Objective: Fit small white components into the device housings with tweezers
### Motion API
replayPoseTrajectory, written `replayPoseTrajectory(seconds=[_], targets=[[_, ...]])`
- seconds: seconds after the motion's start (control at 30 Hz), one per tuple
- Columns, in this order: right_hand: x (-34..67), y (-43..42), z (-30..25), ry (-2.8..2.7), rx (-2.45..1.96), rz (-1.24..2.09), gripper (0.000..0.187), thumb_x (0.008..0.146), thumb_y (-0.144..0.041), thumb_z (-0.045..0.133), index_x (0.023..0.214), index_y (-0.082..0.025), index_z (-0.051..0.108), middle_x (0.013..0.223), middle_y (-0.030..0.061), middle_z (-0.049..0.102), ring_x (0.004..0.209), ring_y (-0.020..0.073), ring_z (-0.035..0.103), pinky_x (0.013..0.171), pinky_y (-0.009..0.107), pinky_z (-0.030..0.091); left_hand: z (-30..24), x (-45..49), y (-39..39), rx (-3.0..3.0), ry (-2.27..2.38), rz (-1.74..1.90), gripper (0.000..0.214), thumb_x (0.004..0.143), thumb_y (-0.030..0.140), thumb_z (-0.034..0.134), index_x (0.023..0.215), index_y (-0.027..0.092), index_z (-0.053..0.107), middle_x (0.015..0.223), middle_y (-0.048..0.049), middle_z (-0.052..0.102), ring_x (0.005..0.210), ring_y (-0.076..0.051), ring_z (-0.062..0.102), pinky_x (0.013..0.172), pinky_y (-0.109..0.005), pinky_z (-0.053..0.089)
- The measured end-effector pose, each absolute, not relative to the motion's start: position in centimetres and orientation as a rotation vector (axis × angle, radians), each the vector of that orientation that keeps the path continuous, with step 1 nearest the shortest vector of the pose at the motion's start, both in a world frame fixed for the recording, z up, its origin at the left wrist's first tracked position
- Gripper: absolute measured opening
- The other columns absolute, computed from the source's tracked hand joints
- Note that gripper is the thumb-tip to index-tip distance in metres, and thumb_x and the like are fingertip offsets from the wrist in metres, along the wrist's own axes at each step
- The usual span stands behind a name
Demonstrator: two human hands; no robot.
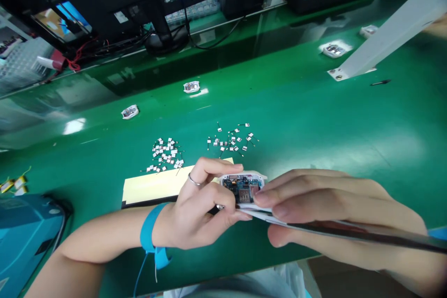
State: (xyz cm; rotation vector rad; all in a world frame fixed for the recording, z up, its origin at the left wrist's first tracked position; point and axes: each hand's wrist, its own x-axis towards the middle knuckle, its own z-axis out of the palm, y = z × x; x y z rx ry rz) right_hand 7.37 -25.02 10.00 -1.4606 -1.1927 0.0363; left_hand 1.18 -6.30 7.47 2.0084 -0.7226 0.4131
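Note:
My left hand point(202, 205) pinches a small white device shell point(242, 188) with an exposed circuit board inside, holding it just above the green bench. A ring sits on one finger and a blue wrist strap point(150, 233) circles the wrist. My right hand point(335, 214) is closed around dark metal tweezers point(349, 230), whose tip reaches the lower edge of the shell. Behind the hands lies a yellow sheet point(153, 186) on a dark backing.
Two heaps of tiny white components point(165, 153) point(232, 139) lie beyond the sheet. Several more white shells point(191, 86) point(130, 111) point(334, 50) rest on the green belt point(314, 116). A blue box point(24, 237) is at left, a white frame leg point(391, 32) at right, monitors behind.

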Motion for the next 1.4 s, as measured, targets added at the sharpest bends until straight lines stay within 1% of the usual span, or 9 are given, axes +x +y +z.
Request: replayPoseTrajectory(seconds=[0.13, 0.27, 0.47, 0.7, 0.8, 0.97, 1.1, 1.27, 1.4], targets=[[7.4, -25.2, 10.2, -1.233, -1.479, 0.019, 0.009, 0.071, -0.003, 0.064, 0.078, -0.004, 0.059, 0.082, 0.0108, 0.066, 0.08, 0.0124, 0.063, 0.075, 0.018, 0.054, 7.2, 1.3, -6.4, 1.953, -0.743, 0.43, 0.01, 0.077, 0.012, 0.057, 0.071, 0.013, 0.048, 0.106, -0.0105, 0.042, 0.1, -0.018, 0.047, 0.078, -0.031, 0.049], [7.1, -25.2, 10.0, -1.212, -1.492, 0.014, 0.01, 0.07, -0.001, 0.064, 0.078, -0.003, 0.059, 0.08, 0.0116, 0.066, 0.084, 0.0129, 0.062, 0.078, 0.017, 0.053, 6.9, 1.3, -6.1, 1.906, -0.791, 0.485, 0.009, 0.072, 0.008, 0.062, 0.078, 0.012, 0.056, 0.108, -0.0117, 0.043, 0.101, -0.019, 0.048, 0.076, -0.031, 0.05], [6.7, -25.4, 9.4, -0.973, -1.451, 0.094, 0.021, 0.064, -0.004, 0.069, 0.08, -0.013, 0.059, 0.088, 0.0025, 0.064, 0.078, 0.0119, 0.063, 0.067, 0.017, 0.056, 7.2, 1.7, -5.8, 1.93, -0.796, 0.599, 0.021, 0.07, 0.026, 0.066, 0.076, 0.008, 0.056, 0.1, -0.0128, 0.052, 0.089, -0.016, 0.056, 0.074, -0.027, 0.052], [7.2, -25.8, 10.0, -1.178, -1.434, 0.155, 0.012, 0.075, -0.002, 0.058, 0.084, -0.01, 0.059, 0.094, 0.0072, 0.063, 0.082, 0.0125, 0.062, 0.073, 0.017, 0.054, 7.6, 1.9, -5.9, 1.98, -0.7, 0.566, 0.028, 0.068, 0.032, 0.066, 0.077, 0.009, 0.055, 0.092, -0.0115, 0.057, 0.08, -0.013, 0.06, 0.067, -0.021, 0.053], [7.3, -26.0, 10.0, -1.282, -1.474, 0.148, 0.013, 0.074, -0.002, 0.059, 0.084, -0.009, 0.06, 0.094, 0.0074, 0.063, 0.085, 0.0124, 0.061, 0.077, 0.017, 0.053, 7.6, 1.9, -5.9, 1.981, -0.695, 0.556, 0.026, 0.069, 0.032, 0.065, 0.076, 0.009, 0.055, 0.091, -0.011, 0.058, 0.079, -0.014, 0.061, 0.067, -0.022, 0.053], [6.9, -26.1, 9.3, -1.224, -1.483, 0.113, 0.024, 0.069, -0.003, 0.064, 0.091, -0.013, 0.059, 0.102, 0.0021, 0.061, 0.094, 0.0124, 0.058, 0.083, 0.018, 0.052, 7.6, 1.9, -5.8, 1.97, -0.696, 0.528, 0.025, 0.071, 0.032, 0.064, 0.077, 0.01, 0.055, 0.092, -0.0113, 0.058, 0.079, -0.014, 0.061, 0.066, -0.023, 0.054], [6.9, -25.9, 9.4, -1.214, -1.449, 0.108, 0.022, 0.068, -0.003, 0.064, 0.089, -0.011, 0.06, 0.099, 0.0024, 0.063, 0.09, 0.011, 0.059, 0.082, 0.015, 0.052, 7.5, 1.9, -5.8, 1.951, -0.702, 0.506, 0.025, 0.071, 0.032, 0.064, 0.077, 0.01, 0.055, 0.093, -0.0116, 0.057, 0.08, -0.014, 0.061, 0.067, -0.023, 0.054], [7.4, -25.3, 10.3, -1.314, -1.477, 0.002, 0.014, 0.061, -0.004, 0.069, 0.074, -0.005, 0.063, 0.085, 0.0075, 0.066, 0.08, 0.012, 0.063, 0.074, 0.013, 0.054, 7.4, 1.9, -5.9, 1.933, -0.708, 0.499, 0.025, 0.071, 0.033, 0.063, 0.078, 0.01, 0.055, 0.093, -0.0111, 0.058, 0.081, -0.014, 0.06, 0.068, -0.023, 0.053], [7.2, -25.3, 10.1, -1.282, -1.521, -0.025, 0.021, 0.057, -0.004, 0.072, 0.076, -0.008, 0.064, 0.088, 0.0044, 0.066, 0.081, 0.0111, 0.063, 0.074, 0.013, 0.053, 7.5, 1.9, -5.9, 1.931, -0.702, 0.497, 0.025, 0.071, 0.033, 0.063, 0.077, 0.01, 0.055, 0.093, -0.0112, 0.058, 0.08, -0.014, 0.06, 0.068, -0.023, 0.053]])
